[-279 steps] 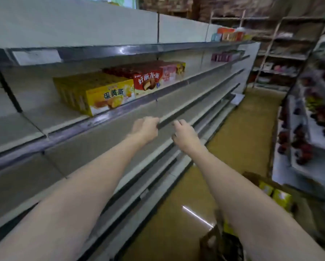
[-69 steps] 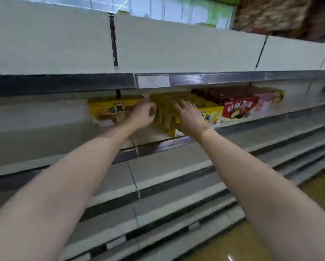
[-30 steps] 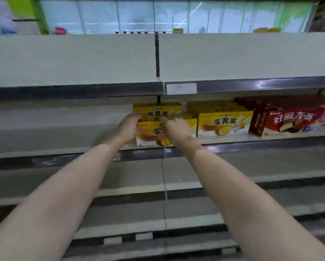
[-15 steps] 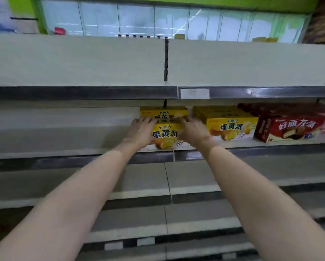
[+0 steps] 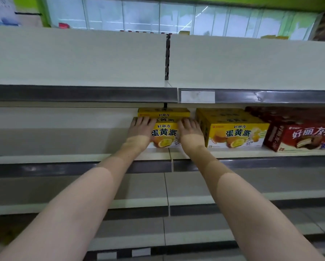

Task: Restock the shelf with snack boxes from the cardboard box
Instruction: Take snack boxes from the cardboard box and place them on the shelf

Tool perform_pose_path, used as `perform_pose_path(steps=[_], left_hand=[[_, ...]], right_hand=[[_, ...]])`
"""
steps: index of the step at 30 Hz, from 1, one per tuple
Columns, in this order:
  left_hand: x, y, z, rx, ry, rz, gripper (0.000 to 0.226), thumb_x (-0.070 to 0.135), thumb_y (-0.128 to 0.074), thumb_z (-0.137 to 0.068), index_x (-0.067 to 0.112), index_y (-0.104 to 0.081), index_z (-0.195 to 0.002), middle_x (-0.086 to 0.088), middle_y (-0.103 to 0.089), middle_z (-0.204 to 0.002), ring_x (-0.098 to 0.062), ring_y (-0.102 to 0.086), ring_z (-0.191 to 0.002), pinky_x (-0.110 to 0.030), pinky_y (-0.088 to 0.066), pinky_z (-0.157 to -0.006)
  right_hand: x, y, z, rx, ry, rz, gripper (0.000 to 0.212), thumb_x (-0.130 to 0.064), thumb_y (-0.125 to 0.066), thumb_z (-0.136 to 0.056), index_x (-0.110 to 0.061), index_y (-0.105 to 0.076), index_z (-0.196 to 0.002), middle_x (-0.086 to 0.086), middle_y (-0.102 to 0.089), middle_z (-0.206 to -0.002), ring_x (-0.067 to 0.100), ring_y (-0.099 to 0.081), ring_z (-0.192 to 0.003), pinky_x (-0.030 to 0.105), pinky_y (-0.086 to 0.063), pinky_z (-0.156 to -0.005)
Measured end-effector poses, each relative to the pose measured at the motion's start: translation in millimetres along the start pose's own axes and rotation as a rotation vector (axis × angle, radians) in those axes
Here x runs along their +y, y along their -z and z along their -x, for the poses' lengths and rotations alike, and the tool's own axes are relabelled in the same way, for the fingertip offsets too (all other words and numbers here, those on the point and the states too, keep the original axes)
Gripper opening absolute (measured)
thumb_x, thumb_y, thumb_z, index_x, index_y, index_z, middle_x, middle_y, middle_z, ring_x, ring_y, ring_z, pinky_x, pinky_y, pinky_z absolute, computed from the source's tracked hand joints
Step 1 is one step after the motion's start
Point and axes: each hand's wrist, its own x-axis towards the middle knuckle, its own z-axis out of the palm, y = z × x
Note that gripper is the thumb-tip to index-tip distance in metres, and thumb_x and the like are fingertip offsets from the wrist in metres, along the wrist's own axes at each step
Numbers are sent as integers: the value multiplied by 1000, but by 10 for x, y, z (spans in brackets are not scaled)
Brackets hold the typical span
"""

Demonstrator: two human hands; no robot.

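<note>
A yellow snack box (image 5: 164, 135) stands on the second shelf (image 5: 63, 159), its printed front facing me. My left hand (image 5: 140, 130) lies flat against the left part of that front and my right hand (image 5: 190, 131) against the right part, fingers straight and pointing up. Another yellow box (image 5: 163, 112) sits higher, right behind it. More yellow boxes (image 5: 237, 134) stand just to the right, a small gap from my right hand. The cardboard box is out of view.
Red snack boxes (image 5: 306, 137) fill the shelf further right. The upper shelf (image 5: 82, 59) overhangs with a grey rail and a blank price tag (image 5: 197, 96). Left of my hands the second shelf is bare. Lower shelves (image 5: 139, 196) step out toward me.
Both hands have slid the front yellow box deeper onto the shelf, beneath the upper yellow box. My view has shifted slightly, and the hands now lie flatter on the box face.
</note>
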Motion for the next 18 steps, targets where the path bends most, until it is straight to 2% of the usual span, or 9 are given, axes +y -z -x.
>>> perform_pose_path(steps=[5, 9, 13, 18], left_hand=[[-23, -99, -222, 18, 21, 32, 89, 57, -79, -67, 22, -40, -140, -7, -46, -139, -31, -39, -130, -40, -28, -111], [-22, -162, -373, 31, 24, 25, 89, 52, -81, -68, 20, -41, -140, -9, -48, -138, -32, -41, -129, -41, -30, -111], [-38, -223, -474, 46, 35, 35, 91, 51, -83, -65, 17, -42, -139, -11, -49, -137, -33, -41, -129, -41, -31, -108], [-36, -241, -469, 49, 57, 36, 97, 53, -85, -61, 17, -42, -139, -11, -48, -137, -33, -40, -129, -43, -30, -110]], right_hand=[[84, -124, -226, 14, -10, -35, 62, -27, -57, -97, -15, -28, -150, 13, -35, -152, 33, -24, -147, 45, -13, -124], [139, -251, -378, 47, 15, -19, 57, -23, -58, -95, -12, -36, -146, 15, -43, -145, 36, -32, -142, 46, -18, -122], [229, -360, -474, 98, 61, -33, 53, -19, -66, -88, -10, -49, -137, 18, -55, -131, 38, -46, -129, 49, -30, -115], [268, -416, -461, 103, 87, -48, 58, -22, -64, -90, -13, -42, -143, 14, -49, -140, 34, -38, -138, 47, -22, -121]])
